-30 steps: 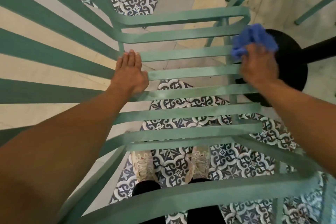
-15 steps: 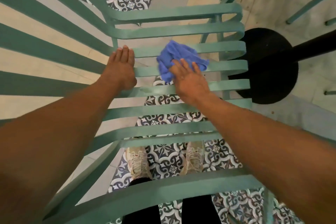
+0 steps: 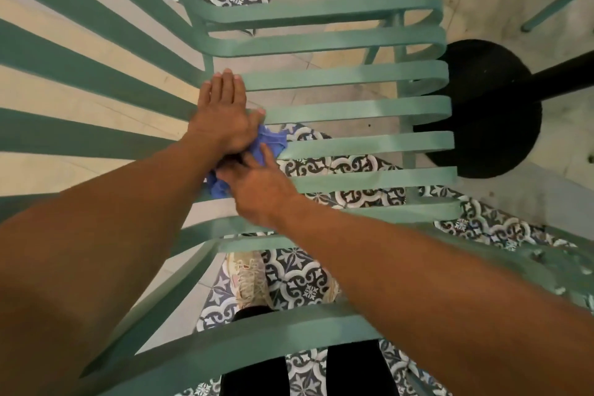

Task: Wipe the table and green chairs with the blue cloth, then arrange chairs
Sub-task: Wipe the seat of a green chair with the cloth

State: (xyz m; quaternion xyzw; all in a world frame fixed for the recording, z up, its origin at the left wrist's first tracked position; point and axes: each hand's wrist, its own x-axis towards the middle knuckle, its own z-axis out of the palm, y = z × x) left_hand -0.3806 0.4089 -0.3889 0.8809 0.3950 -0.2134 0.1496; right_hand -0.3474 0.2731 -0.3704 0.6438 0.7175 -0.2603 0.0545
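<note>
Blue cloth (image 3: 269,142) being pressed onto green chair (image 3: 353,112) slats under right hand (image 3: 257,190), left hand (image 3: 221,116) lying flat, steadying; best wiping along each slat.

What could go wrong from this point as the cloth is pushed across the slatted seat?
1. The blue cloth is bunched over open gaps between the green chair slats; it could slip through to the floor.
2. The right hand is butting against the left hand, so the wipe may skip the slat area under the left palm.
</note>
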